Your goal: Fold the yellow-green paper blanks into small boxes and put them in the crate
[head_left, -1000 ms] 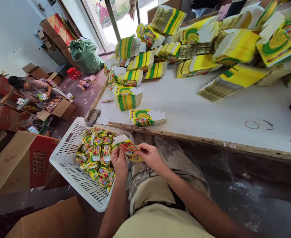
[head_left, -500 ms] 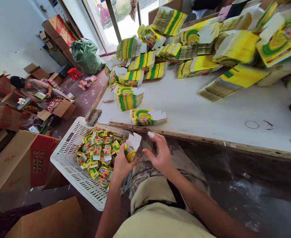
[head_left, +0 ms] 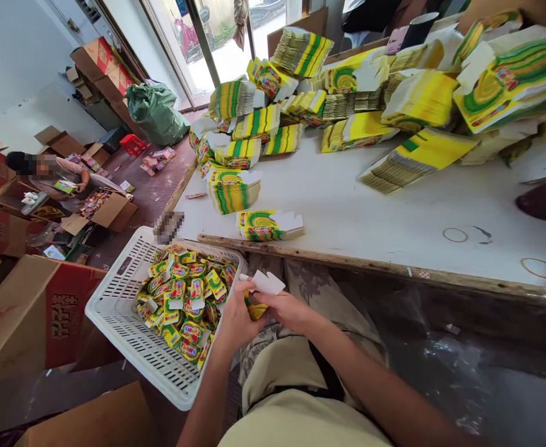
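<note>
A small yellow-and-green carton [head_left: 256, 310], its white flaps standing up, is between my hands above my lap. My left hand [head_left: 235, 316] wraps round it from the left. From the right, my right hand [head_left: 294, 311] reaches in with its fingers closed on the flap side; the fingertips are partly hidden. Just left of my hands stands a white plastic basket [head_left: 145, 362], holding many small filled yellow-and-green cartons [head_left: 191, 332]. On the table edge ahead lies a short stack of flat cartons [head_left: 268, 225].
The white table [head_left: 328, 211] carries bundles of flattened cartons [head_left: 245, 121] at its far side. Rubber bands [head_left: 540, 268] lie at the right. Large cardboard boxes [head_left: 16, 323] stand on the left. Another person [head_left: 44, 177] sits beyond them, near a green sack [head_left: 156, 115].
My right hand has moved left from beside the carton onto it, its spread fingers now closed. My left hand keeps its hold. The view has shifted slightly.
</note>
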A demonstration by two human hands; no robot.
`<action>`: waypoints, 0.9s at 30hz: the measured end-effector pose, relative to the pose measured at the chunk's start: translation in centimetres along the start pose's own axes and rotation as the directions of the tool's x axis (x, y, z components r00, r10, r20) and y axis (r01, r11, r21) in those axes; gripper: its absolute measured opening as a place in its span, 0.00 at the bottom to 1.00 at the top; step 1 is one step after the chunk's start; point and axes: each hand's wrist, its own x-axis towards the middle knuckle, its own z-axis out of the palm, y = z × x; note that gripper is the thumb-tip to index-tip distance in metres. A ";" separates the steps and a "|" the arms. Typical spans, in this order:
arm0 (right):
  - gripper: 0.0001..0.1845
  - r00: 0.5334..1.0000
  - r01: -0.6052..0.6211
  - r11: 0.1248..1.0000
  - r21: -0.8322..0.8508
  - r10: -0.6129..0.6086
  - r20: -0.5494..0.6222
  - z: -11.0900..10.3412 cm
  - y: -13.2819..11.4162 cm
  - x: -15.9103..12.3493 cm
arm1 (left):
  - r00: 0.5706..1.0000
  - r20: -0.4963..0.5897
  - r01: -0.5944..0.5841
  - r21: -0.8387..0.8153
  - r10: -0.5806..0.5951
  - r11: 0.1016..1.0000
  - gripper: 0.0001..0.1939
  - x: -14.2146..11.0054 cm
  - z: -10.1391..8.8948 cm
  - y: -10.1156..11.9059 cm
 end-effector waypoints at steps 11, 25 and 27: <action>0.31 0.857 0.424 0.428 -0.798 -0.476 0.200 -0.5 1.0 0.1 | 0.993 -0.009 0.121 -0.068 -0.122 0.990 0.37 0.9 0.1 -1.1; 0.25 0.761 0.409 0.099 -0.907 -0.586 0.279 -1.9 0.7 -0.1 | 0.715 -0.178 0.248 -0.839 -0.676 0.484 0.32 1.2 -1.2 -0.9; 0.20 0.786 0.412 0.071 -0.909 -0.532 0.315 -2.0 0.2 -0.1 | 0.697 -0.147 0.239 -0.875 -0.702 0.421 0.32 1.2 -1.5 -0.6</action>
